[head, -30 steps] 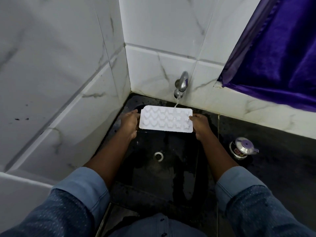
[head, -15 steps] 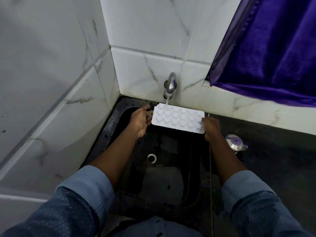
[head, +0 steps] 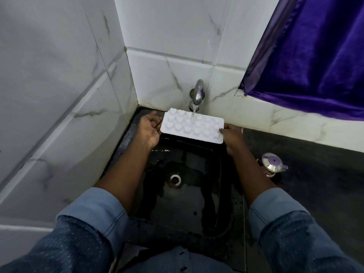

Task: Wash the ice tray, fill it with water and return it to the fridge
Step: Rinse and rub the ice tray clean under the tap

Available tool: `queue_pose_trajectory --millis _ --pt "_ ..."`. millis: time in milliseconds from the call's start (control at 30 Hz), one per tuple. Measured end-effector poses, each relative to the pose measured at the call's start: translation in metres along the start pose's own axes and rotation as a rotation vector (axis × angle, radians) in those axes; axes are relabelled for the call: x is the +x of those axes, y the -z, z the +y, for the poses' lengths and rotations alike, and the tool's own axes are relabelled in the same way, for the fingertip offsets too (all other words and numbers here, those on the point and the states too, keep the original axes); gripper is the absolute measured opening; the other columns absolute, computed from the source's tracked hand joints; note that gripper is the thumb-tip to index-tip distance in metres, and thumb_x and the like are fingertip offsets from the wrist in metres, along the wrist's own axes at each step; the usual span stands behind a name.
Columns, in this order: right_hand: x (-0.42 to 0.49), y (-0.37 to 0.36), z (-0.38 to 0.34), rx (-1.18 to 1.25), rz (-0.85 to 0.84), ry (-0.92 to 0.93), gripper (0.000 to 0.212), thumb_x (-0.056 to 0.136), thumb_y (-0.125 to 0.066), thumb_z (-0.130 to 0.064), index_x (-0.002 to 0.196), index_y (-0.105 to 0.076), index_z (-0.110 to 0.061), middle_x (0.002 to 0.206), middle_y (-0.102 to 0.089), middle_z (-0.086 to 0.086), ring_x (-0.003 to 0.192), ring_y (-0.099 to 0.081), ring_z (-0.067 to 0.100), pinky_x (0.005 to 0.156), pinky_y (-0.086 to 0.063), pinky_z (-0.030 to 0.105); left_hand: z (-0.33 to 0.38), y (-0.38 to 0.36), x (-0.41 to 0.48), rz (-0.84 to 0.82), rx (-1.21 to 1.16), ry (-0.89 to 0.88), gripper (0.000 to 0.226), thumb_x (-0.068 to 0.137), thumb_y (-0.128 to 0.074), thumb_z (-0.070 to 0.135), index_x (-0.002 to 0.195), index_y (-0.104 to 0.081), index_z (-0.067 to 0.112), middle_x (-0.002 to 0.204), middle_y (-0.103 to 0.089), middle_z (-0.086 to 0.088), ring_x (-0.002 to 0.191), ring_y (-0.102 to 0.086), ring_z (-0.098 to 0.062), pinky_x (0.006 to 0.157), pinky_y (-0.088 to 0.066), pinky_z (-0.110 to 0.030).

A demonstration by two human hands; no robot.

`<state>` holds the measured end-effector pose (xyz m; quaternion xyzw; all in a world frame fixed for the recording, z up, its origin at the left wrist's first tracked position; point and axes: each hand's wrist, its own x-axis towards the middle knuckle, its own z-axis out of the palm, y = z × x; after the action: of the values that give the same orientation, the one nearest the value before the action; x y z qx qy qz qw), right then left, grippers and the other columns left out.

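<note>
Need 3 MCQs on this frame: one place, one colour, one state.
1. The ice tray is:
A) on the basin floor
B) held under the tap
C) on the counter

2. The curtain is:
A) purple
B) green
C) white

3. The tap is:
A) shut off
B) covered by a cloth
C) running

Key:
1B: the left hand and right hand hold the ice tray's ends beneath the tap.
2A: purple folds hang at the top right.
3C: a stream lands on the ice tray.
</note>
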<state>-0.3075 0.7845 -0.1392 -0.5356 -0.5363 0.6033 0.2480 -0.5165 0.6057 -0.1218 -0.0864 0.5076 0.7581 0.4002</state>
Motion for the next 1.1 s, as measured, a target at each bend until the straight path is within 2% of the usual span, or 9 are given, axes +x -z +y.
queue_pose_trajectory --millis 133,233,367,467,600,733,933,1000,1100 --pt "-0.007 -0.022 0.005 -0.063 -0.125 0.057 0.02 0.099 -0.06 0.003 0.117 -0.068 -0.001 0.105 -0.075 0.012 0.081 -0.076 0.023 0.064 -0.064 0.034 0.016 0.019 0.0 0.101 0.034 0.005 0.019 0.101 -0.048 0.013 0.104 -0.065 0.02 0.089 -0.063 -0.002 0.077 -0.062 -0.018 0.072 -0.051 -0.029" --pt "-0.01 -0.033 0.01 -0.181 -0.164 0.154 0.023 0.099 -0.062 -0.001 0.122 -0.063 -0.002 0.12 -0.071 0.016 0.104 -0.072 0.034 0.084 -0.062 0.054 0.018 0.034 -0.001 0.08 0.054 -0.01 0.041 0.106 -0.047 0.024 0.075 -0.072 0.017 0.077 -0.077 -0.003 0.061 -0.073 -0.02 0.06 -0.057 -0.028" --pt "-0.02 -0.043 0.014 -0.461 -0.112 0.475 0.012 0.095 -0.062 -0.003 0.099 -0.056 -0.013 0.09 -0.063 0.0 0.086 -0.059 0.02 0.071 -0.048 0.028 0.007 0.038 -0.001 0.088 0.079 -0.053 0.051 0.112 -0.036 0.046 0.098 -0.075 0.016 0.078 -0.081 -0.002 0.065 -0.078 -0.022 0.058 -0.062 -0.032" --pt "-0.025 -0.039 0.021 -0.506 -0.084 0.67 0.012 0.095 -0.056 0.001 0.1 -0.057 -0.01 0.096 -0.065 0.007 0.089 -0.06 0.024 0.072 -0.044 0.034 0.001 0.037 -0.003 0.125 0.012 -0.038 0.053 0.112 -0.037 0.054 0.108 -0.071 0.013 0.08 -0.081 -0.003 0.067 -0.078 -0.02 0.052 -0.058 -0.025" --pt "-0.027 -0.023 0.031 -0.656 0.007 0.904 0.027 0.086 -0.054 0.011 0.104 -0.065 -0.007 0.106 -0.063 0.015 0.101 -0.054 0.035 0.085 -0.042 0.04 -0.009 0.033 -0.003 0.158 0.041 -0.034 0.016 0.108 -0.051 0.01 0.104 -0.066 0.009 0.09 -0.076 -0.009 0.081 -0.07 -0.026 0.066 -0.06 -0.031" --pt "-0.029 -0.006 0.037 -0.396 -0.038 0.694 0.024 0.096 -0.064 -0.002 0.119 -0.063 -0.009 0.112 -0.067 0.009 0.101 -0.064 0.025 0.088 -0.054 0.041 -0.017 0.032 -0.004 0.144 0.013 -0.076 0.047 0.089 -0.041 -0.023 0.118 -0.052 0.012 0.112 -0.063 -0.018 0.086 -0.062 -0.026 0.065 -0.047 -0.036" --pt "-0.028 0.031 0.047 -0.061 -0.274 0.37 0.067 0.091 -0.073 0.008 0.151 -0.049 -0.01 0.139 -0.066 0.008 0.125 -0.065 0.018 0.101 -0.055 0.034 -0.036 0.027 -0.008 0.027 0.111 -0.092 0.057 0.082 -0.044 -0.03 0.124 -0.055 0.007 0.113 -0.072 -0.013 0.102 -0.068 -0.031 0.08 -0.056 -0.043" --pt "-0.032 0.043 0.046 0.074 -0.329 0.333 0.073 0.09 -0.068 0.015 0.148 -0.054 -0.026 0.138 -0.069 0.003 0.125 -0.067 0.016 0.093 -0.059 0.033 -0.042 0.019 -0.01 -0.003 0.196 -0.088 0.056 0.084 -0.046 -0.029 0.125 -0.057 0.008 0.125 -0.071 -0.016 0.109 -0.068 -0.032 0.085 -0.056 -0.045" --pt "-0.034 0.058 0.039 0.271 -0.287 0.256 0.072 0.089 -0.056 0.019 0.121 -0.072 -0.043 0.125 -0.076 0.003 0.109 -0.075 0.019 0.073 -0.063 0.032 -0.048 0.007 -0.012 -0.021 0.298 -0.066 0.051 0.088 -0.047 -0.023 0.123 -0.061 0.011 0.129 -0.072 -0.013 0.107 -0.069 -0.028 0.073 -0.055 -0.036"
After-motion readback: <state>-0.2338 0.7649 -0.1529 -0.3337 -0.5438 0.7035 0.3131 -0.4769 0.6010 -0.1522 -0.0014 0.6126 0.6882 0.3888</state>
